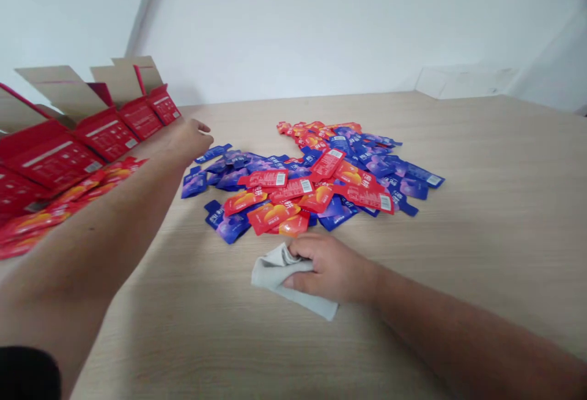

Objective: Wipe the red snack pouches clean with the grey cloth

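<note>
My right hand (pixel 331 268) is closed round a folded, pale grey cloth (pixel 275 276), pressing it against the table in front of a pile of pouches. Blue pouches (pixel 233 225) and red-orange pouches (pixel 275 215) lie heaped together just beyond the cloth. My left hand (pixel 195 137) reaches far forward, between the row of boxes and the pile's left end. Its visible fingers are apart and hold nothing that I can see; the others are hidden behind the hand. A blue pouch (pixel 211 153) is nearest to it.
Several red cardboard boxes (pixel 105 134) with raised flaps stand in a row at the left. More red-orange pouches (pixel 76 195) lie in front of them, partly behind my left forearm. The wooden table (pixel 495 204) meets a white wall, with a white panel (pixel 468 81) at the back right.
</note>
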The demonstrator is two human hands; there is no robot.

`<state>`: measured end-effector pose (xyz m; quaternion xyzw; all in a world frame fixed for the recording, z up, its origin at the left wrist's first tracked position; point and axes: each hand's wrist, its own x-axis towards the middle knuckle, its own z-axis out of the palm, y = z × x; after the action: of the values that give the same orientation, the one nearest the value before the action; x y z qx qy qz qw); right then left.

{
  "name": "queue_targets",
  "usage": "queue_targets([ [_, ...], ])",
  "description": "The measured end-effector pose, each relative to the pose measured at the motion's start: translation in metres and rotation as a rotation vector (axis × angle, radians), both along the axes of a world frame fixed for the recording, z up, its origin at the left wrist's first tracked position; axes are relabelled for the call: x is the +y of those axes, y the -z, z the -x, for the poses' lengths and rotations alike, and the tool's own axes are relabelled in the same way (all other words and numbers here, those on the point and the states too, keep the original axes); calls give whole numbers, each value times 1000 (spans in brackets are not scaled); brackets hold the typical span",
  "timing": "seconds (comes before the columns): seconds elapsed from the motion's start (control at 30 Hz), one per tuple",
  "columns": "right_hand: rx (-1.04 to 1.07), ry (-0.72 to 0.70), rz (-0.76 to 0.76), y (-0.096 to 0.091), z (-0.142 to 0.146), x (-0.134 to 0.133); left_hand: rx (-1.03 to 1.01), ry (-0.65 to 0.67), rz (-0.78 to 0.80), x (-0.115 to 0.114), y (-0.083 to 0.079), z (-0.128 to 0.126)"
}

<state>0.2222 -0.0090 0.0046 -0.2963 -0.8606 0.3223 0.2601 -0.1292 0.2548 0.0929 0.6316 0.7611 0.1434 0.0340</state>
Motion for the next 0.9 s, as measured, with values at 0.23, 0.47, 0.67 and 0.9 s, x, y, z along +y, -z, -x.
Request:
queue_targets([
  [0.23, 0, 39, 116, -2, 4, -2, 87, -95, -27, 5, 30, 51],
  [0.47, -53, 68, 210, -10, 6, -3, 186, 46, 76, 41, 50, 55],
  [0.67, -47, 63, 274, -12, 6, -1, 263, 44, 123, 59, 53, 50],
  [0.9, -73, 71, 265, -10, 5, 1, 282, 38, -16, 30, 36, 36],
])
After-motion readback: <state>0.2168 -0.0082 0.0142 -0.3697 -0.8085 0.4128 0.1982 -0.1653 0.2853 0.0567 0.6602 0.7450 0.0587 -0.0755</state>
